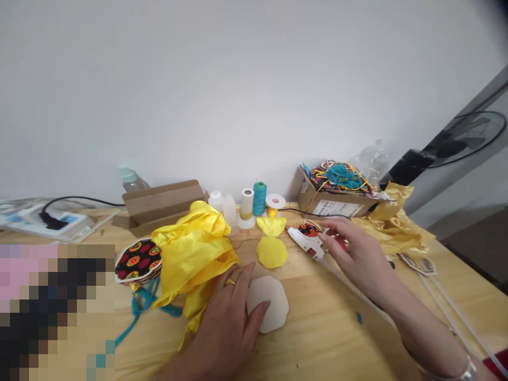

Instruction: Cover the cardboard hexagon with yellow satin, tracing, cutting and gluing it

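My left hand lies flat with its fingers stretched out, between the crumpled yellow satin cloth and a pale rounded card disc. Its thumb rests on the disc. Further right, my right hand has its thumb and fingertips closed at the edge of a dark patterned fabric piece. A white glue gun lies just left of that hand, its handle end near the thumb. Beyond the card disc are a yellow fabric disc and a folded yellow fabric piece.
At the back stand a teal thread cone, a white roll, a ribbon spool and white bottles. An open carton, a filled box and gold cloth flank them. Patterned pieces lie left.
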{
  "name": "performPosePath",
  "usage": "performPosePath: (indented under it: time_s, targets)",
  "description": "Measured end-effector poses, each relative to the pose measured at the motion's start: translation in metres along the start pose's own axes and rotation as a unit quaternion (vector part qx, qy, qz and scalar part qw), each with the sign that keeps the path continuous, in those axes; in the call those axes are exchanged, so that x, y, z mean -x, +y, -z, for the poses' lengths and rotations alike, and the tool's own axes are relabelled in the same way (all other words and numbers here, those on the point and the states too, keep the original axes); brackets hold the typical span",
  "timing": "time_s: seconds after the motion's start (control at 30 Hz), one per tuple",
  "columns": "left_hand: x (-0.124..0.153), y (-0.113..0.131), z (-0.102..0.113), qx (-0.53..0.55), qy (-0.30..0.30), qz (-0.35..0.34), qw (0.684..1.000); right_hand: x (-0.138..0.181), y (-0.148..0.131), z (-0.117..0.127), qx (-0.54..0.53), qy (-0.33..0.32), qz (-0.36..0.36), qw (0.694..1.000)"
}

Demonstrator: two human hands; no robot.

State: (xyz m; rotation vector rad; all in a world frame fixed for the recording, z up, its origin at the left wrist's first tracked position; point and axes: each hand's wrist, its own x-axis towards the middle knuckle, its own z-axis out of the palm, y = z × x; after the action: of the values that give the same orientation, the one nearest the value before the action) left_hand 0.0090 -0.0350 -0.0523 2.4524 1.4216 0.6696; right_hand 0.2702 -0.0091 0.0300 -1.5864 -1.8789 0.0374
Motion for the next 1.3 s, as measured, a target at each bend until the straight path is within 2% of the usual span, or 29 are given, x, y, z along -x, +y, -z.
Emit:
performPosePath:
  time_s: [0.13, 0.27, 0.37, 0.47, 0.6, 0.8, 0.93, 1.03, 1.13, 1.3]
  targets:
    - [0.0, 0.0, 0.001, -0.012, 0.053, -0.006, 0.998, -0.037, -0.014, -0.008, -0.002, -0.049, 0.006, 0.999]
    - [0.001, -0.002, 0.001, -0.028, 0.085, -0.017, 0.996, -0.069, -0.044, -0.045, -0.032, -0.069, 0.003, 0.997]
    - [0.001, -0.001, 0.0, -0.046, 0.102, -0.01, 0.994, -0.078, -0.065, -0.076, -0.01, -0.077, -0.02, 0.997]
    - [0.001, 0.001, 0.0, -0.068, 0.123, -0.023, 0.99, -0.073, -0.08, -0.094, 0.033, -0.097, -0.027, 0.994]
    - [-0.001, 0.002, 0.0, -0.095, 0.142, -0.043, 0.984, -0.055, -0.075, -0.089, 0.127, -0.133, -0.036, 0.982]
    - [-0.001, 0.002, -0.001, -0.104, 0.162, -0.061, 0.979, -0.027, -0.022, -0.048, 0.227, -0.147, -0.087, 0.959]
    - [-0.001, 0.002, -0.001, -0.093, 0.157, -0.05, 0.982, -0.029, -0.01, -0.034, 0.242, -0.143, -0.097, 0.955]
    - [-0.001, 0.001, -0.002, -0.098, 0.15, -0.04, 0.983, -0.039, -0.021, -0.04, 0.236, -0.154, -0.064, 0.957]
    - [0.0, 0.0, -0.004, -0.103, 0.138, -0.027, 0.985, -0.049, -0.038, -0.058, 0.228, -0.183, -0.025, 0.956]
    - [0.001, 0.0, -0.005, -0.09, 0.106, -0.014, 0.99, -0.059, -0.055, -0.096, 0.225, -0.25, -0.029, 0.941]
